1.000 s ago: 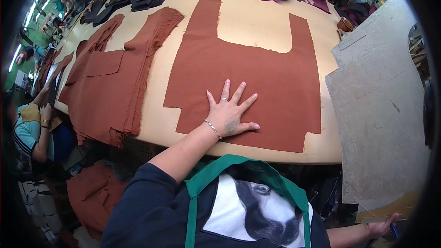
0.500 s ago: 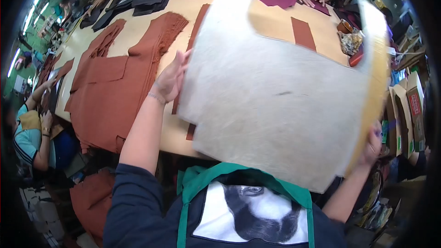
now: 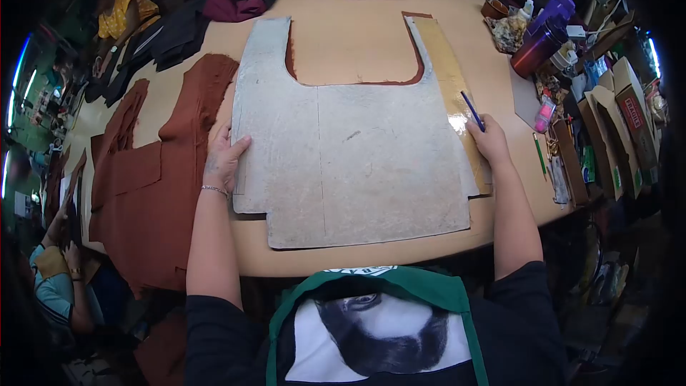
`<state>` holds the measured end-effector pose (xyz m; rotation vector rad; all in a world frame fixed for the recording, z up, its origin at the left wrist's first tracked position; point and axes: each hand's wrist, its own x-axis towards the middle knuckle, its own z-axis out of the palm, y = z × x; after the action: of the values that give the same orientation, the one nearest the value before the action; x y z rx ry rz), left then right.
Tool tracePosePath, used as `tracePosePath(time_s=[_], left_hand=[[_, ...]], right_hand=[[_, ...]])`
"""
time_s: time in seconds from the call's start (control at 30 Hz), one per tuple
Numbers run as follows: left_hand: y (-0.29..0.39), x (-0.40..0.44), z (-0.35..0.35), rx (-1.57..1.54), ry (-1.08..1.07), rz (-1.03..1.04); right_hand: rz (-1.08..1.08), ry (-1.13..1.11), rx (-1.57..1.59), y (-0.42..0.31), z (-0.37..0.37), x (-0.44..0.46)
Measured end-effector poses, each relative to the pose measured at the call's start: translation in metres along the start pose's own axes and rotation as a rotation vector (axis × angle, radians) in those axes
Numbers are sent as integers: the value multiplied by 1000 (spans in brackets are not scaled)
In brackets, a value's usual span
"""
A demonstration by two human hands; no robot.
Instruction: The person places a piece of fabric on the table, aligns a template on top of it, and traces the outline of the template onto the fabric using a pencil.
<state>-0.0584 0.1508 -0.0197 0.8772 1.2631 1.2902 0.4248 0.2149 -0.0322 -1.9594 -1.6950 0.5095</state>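
Board (image 3: 357,154) over cloth (image 3: 416,14).
Likely stiff, light; hold opposite edges. Left hand (image 3: 226,158) grips left edge; right hand (image 3: 491,139), at right edge, clasps pen (image 3: 470,107).

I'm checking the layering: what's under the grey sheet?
Rust-brown cloth shows along the cutout of the grey sheet and past its far right tip. The remaining area beneath is covered, so what lies there can't be seen.

Red tumbler (image 3: 530,56), pink container (image 3: 545,115), green pencil (image 3: 539,156) — red-labelled cardboard box (image 3: 629,93) farther right.
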Motion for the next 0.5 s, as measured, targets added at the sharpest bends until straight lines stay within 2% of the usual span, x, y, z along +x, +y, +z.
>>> tracePosePath(time_s=[0.1, 0.3, 0.4, 0.5], left_hand=[[-4, 9, 4, 148, 40, -57], [-2, 13, 6, 410, 77, 34], [-3, 16, 2, 801, 142, 17], [-14, 16, -7, 874, 108, 182]], right_hand=[[28, 9, -90, -9, 3, -3], [50, -28, -217, -28, 2, -3], [61, -80, -305, -32, 1, 2], [38, -129, -390, -32, 1, 7]])
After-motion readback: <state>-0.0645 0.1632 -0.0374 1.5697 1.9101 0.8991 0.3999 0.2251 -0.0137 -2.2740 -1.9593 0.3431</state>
